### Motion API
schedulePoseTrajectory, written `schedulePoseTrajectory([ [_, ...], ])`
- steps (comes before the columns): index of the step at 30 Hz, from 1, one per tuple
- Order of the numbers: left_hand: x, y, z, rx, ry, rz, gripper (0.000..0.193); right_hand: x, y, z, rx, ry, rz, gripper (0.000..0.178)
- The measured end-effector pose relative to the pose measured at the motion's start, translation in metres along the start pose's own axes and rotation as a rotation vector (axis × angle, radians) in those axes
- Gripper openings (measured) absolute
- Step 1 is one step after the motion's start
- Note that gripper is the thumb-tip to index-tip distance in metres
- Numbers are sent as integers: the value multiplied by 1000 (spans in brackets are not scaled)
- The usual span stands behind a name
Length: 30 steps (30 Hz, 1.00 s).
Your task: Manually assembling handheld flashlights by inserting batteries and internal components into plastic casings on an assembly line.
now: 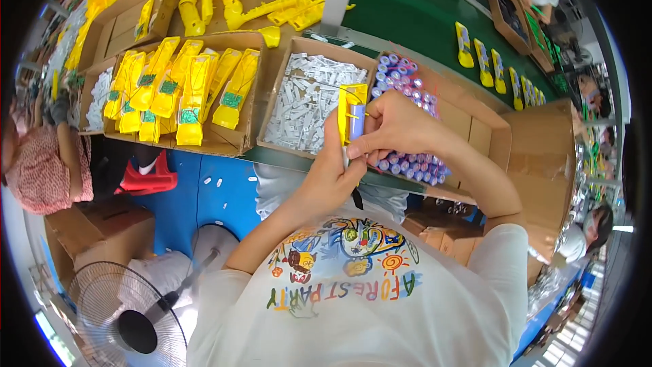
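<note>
A yellow plastic casing is held upright over the box of white parts, with a purple cylindrical battery lying in its hollow. My left hand grips the casing's lower end from the left, fingers closed round it. From the right, my right hand is closed at the battery, its thumb and fingertips pressed by the battery's lower end; some of those fingertips are hidden. Below the hands, a carton of small white plastic parts stands on the bench. More purple batteries stand packed beneath my right forearm.
At the left, a carton holds yellow casings with green circuit boards and dark wires. Loose yellow casings pile up behind it. A green conveyor carries spaced yellow pieces. A floor fan and a red stool stand lower left.
</note>
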<state>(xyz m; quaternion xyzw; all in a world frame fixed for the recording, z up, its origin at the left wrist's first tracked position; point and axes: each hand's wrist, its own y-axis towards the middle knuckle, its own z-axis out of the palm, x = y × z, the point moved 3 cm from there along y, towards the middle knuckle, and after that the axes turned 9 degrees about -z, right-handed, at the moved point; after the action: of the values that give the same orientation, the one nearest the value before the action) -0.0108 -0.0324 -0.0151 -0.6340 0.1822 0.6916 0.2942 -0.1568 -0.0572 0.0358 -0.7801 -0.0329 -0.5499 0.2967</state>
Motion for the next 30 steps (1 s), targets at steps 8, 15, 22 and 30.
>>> schedulePoseTrajectory([
  [8, -1, -15, -58, -358, -788, -98, 57, -15, 140, -14, -270, -838, -572, 22],
  [15, 9, -20, -53, -328, -783, -117, 54, -16, 134, -6, -149, -960, -570, 14],
  [22, 11, -18, -46, -276, -714, -113, 54, -7, 81, -15, -287, -701, -841, 24],
  [30, 11, -13, -43, -356, -672, -49, 48, 3, 51, -8, -485, -291, -717, 25],
])
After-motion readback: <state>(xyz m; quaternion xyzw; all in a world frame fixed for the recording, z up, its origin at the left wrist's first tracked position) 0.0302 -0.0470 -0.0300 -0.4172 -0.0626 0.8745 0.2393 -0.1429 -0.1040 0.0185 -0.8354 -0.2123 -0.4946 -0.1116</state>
